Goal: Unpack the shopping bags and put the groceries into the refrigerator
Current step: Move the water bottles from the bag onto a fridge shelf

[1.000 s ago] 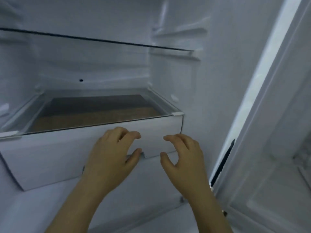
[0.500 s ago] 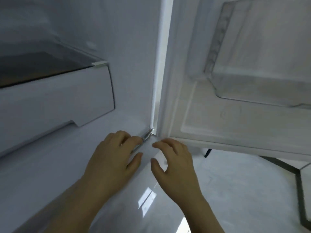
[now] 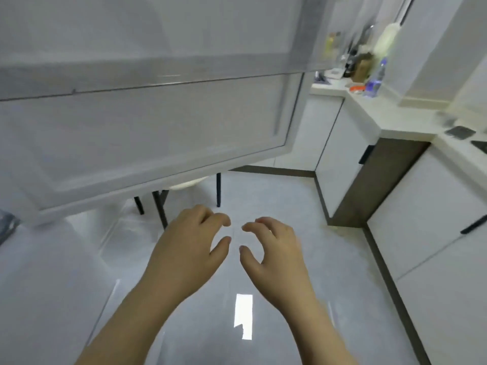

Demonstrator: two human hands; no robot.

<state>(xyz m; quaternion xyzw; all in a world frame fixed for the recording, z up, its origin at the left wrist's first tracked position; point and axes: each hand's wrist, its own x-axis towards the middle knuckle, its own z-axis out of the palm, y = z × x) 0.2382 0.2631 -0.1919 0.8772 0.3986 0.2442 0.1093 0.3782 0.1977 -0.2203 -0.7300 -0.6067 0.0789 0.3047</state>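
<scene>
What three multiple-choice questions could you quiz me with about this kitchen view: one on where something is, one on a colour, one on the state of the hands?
1. Where does the water bottle stand?
A. in a sink
B. on the counter at the right
C. in a hand

2. What colour are the cabinet handles?
A. red
B. black
C. gold

3. What do the left hand and right hand hold?
A. nothing
B. a bag
C. one bottle each

Answers: 1 B, it stands upright on the counter top; 2 B, they show as dark bars on white fronts; 3 A, the fingers curl loosely around nothing.
</scene>
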